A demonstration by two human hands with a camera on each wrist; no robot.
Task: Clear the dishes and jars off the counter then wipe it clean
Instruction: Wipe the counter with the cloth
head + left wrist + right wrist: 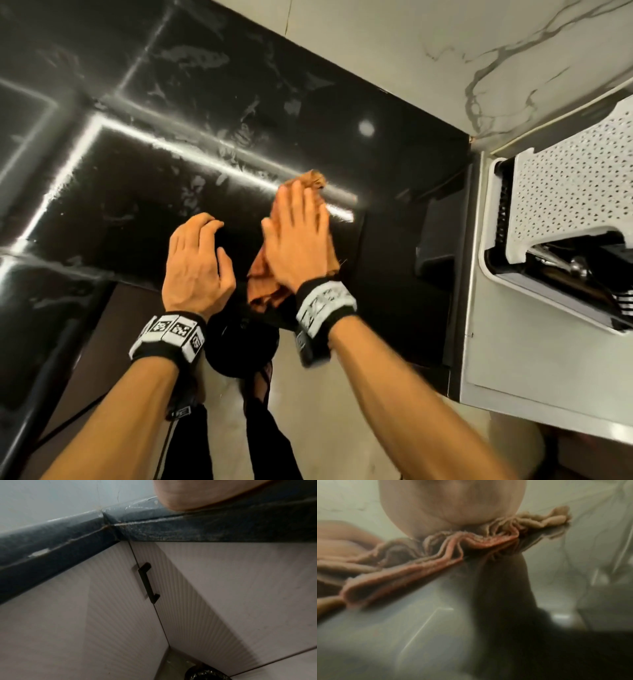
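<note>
The black glossy counter carries no dishes or jars, only wet streaks. My right hand lies flat, fingers straight, and presses a crumpled orange cloth onto the counter near its front edge. In the right wrist view the palm sits on the bunched cloth over the shiny counter. My left hand is just left of it at the front edge, fingers loosely curved, holding nothing. The left wrist view shows the heel of that hand above the counter's edge.
A white perforated dish rack stands on a pale surface at the right. Marble wall closes the back. A black-lined bin sits on the floor below the edge. Ribbed cabinet doors with a black handle are under the counter.
</note>
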